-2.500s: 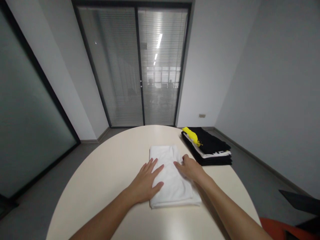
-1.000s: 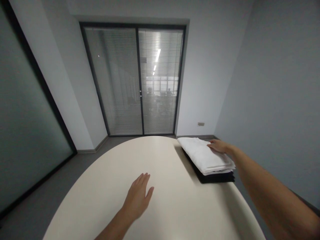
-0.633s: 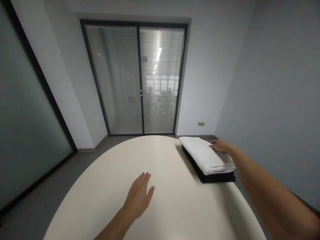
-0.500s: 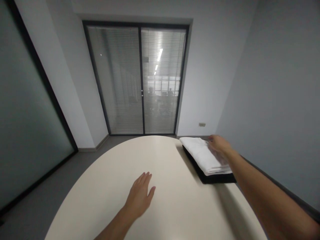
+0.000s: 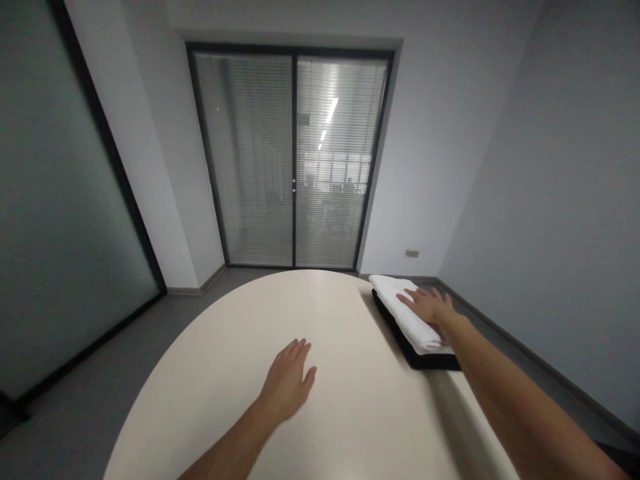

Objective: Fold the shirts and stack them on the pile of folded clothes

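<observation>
A folded white cloth (image 5: 400, 307) lies on a flat black object (image 5: 433, 362) at the right edge of the round cream table (image 5: 225, 347). Over the cloth is my right hand (image 5: 433, 308), fingers spread and holding nothing; whether it touches the cloth is hard to tell. My left hand (image 5: 287, 381) is palm down at the middle of the table, thumb apart from the fingers, with nothing in it. The right forearm hides part of the cloth and of the black object.
Beyond the table stand glass doors (image 5: 293, 160) with blinds in a dark frame. A frosted glass panel (image 5: 65, 200) is on the left. Grey wall (image 5: 565, 200) runs along the right, and a socket (image 5: 412, 253) sits low on the far wall.
My right hand has spread its fingers and now lies further over the cloth, away from its far right edge. My left hand has hardly moved. The view has shifted slightly.
</observation>
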{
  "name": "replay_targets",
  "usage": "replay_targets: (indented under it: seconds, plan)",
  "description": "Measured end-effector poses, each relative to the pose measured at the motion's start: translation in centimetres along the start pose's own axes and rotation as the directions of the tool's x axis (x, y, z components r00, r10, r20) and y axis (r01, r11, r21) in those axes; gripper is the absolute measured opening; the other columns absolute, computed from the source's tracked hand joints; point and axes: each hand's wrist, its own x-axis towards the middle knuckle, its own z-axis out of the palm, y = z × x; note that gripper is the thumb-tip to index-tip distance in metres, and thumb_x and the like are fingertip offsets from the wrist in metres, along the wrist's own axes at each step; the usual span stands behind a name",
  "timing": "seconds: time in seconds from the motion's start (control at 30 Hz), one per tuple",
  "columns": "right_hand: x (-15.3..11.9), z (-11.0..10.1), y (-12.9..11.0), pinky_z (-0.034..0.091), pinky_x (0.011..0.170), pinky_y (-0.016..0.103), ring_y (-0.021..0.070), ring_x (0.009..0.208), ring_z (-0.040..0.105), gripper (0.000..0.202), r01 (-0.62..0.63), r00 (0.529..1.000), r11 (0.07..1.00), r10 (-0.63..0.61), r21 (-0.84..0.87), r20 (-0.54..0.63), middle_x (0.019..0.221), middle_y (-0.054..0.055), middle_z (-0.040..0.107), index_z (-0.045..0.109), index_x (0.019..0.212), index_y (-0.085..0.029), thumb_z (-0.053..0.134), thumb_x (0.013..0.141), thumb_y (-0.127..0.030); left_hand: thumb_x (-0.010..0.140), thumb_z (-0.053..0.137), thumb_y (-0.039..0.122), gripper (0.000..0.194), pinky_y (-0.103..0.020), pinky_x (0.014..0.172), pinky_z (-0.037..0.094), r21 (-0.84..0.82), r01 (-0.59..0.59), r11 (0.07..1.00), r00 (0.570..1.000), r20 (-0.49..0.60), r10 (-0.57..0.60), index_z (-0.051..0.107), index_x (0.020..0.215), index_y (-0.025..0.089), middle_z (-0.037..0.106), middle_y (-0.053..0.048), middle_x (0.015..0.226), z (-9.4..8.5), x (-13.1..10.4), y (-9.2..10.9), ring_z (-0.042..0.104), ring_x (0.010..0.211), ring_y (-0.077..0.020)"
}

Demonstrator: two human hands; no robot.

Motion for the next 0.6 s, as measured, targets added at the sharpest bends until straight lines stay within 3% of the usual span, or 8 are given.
replay_targets:
  seconds: [0.07,0.17,0.23,0.3,0.37,0.43,0.5,0.6]
  plan:
    - [-0.3,-2.3,-1.8,0.028,0.111,0.063,0.0407,0.135,0.042,0.057,0.064,0.992,0.997,-0.069,-0.052,-0.102,0.143,0.014,0.056,0.066,0.127,-0.021,0.042,0.092,-0.059,0.097,0.042,0.039,0.053,-0.046,0.119,0.032,0.006,-0.008,1.000,1.000,-0.012,0.008,0.052,0.143,0.015,0.047,-0.012,0.153,0.0,0.0,-0.1,0.040,0.143,-0.0284]
    - [-2.2,-4.9,-6.1,0.043,0.103,0.043,0.0299,0.116,0.058,0.040,0.232,0.931,0.973,-0.219,0.011,-0.292,0.125,0.016,0.066,0.068,0.119,-0.017,0.043,0.095,-0.038,0.095,0.046,0.039,0.050,-0.046,0.117,0.035,0.029,-0.026,0.999,0.999,-0.026,0.027,0.058,0.138,0.016,0.050,-0.012,0.150,-0.2,0.2,-0.1,0.044,0.140,-0.0296]
    - [-4.6,-5.3,-9.6,0.045,0.100,0.037,0.0260,0.111,0.061,0.039,0.302,0.892,0.948,-0.244,0.100,-0.381,0.122,0.013,0.068,0.066,0.119,-0.019,0.037,0.098,-0.035,0.094,0.048,0.038,0.045,-0.045,0.114,0.038,0.033,-0.036,0.999,0.998,-0.043,0.037,0.063,0.132,0.018,0.056,-0.010,0.145,-0.6,0.3,-0.1,0.050,0.134,-0.0287]
    - [-7.6,-4.2,-13.0,0.045,0.099,0.035,0.0242,0.111,0.062,0.039,0.396,0.866,0.890,-0.280,0.227,-0.415,0.119,0.012,0.069,0.066,0.119,-0.019,0.037,0.100,-0.036,0.095,0.048,0.036,0.041,-0.042,0.111,0.041,0.021,-0.039,0.999,0.997,-0.063,0.040,0.067,0.126,0.019,0.062,-0.010,0.138,-1.0,0.6,-0.1,0.055,0.128,-0.0268]
    - [-10.8,-2.1,-15.8,0.044,0.102,0.035,0.0238,0.113,0.062,0.040,0.448,0.871,0.841,-0.336,0.302,-0.357,0.123,0.012,0.068,0.065,0.123,-0.018,0.041,0.099,-0.040,0.095,0.047,0.037,0.042,-0.042,0.112,0.039,0.008,-0.045,0.999,0.996,-0.079,0.045,0.066,0.129,0.019,0.061,-0.010,0.139,-1.2,0.7,-0.2,0.054,0.129,-0.0267]
    - [-13.4,0.5,-17.4,0.039,0.109,0.038,0.0256,0.125,0.056,0.048,0.429,0.899,0.834,-0.357,0.348,-0.252,0.137,0.013,0.061,0.063,0.131,-0.018,0.042,0.098,-0.048,0.095,0.048,0.042,0.049,-0.047,0.117,0.032,0.005,-0.048,0.999,0.996,-0.077,0.048,0.058,0.139,0.021,0.050,-0.011,0.150,-1.2,0.7,-0.4,0.043,0.140,-0.0296]
    - [-15.1,2.7,-17.9,0.029,0.116,0.046,0.0299,0.139,0.043,0.059,0.393,0.919,0.844,-0.375,0.365,-0.124,0.151,0.013,0.049,0.054,0.142,-0.020,0.041,0.098,-0.056,0.095,0.048,0.048,0.056,-0.052,0.120,0.025,0.006,-0.047,0.999,0.998,-0.041,0.047,0.050,0.146,0.024,0.036,-0.010,0.160,-0.9,0.6,-0.7,0.029,0.148,-0.0327]
    - [-15.9,4.5,-17.2,0.015,0.121,0.054,0.0336,0.151,0.021,0.073,0.408,0.886,0.827,-0.461,0.386,0.053,0.163,0.010,0.029,0.038,0.154,-0.024,0.037,0.095,-0.066,0.097,0.044,0.053,0.059,-0.053,0.121,0.019,0.014,-0.041,0.999,0.998,0.045,0.041,0.046,0.149,0.027,0.032,-0.008,0.162,-0.7,0.4,-1.0,0.023,0.151,-0.0329]
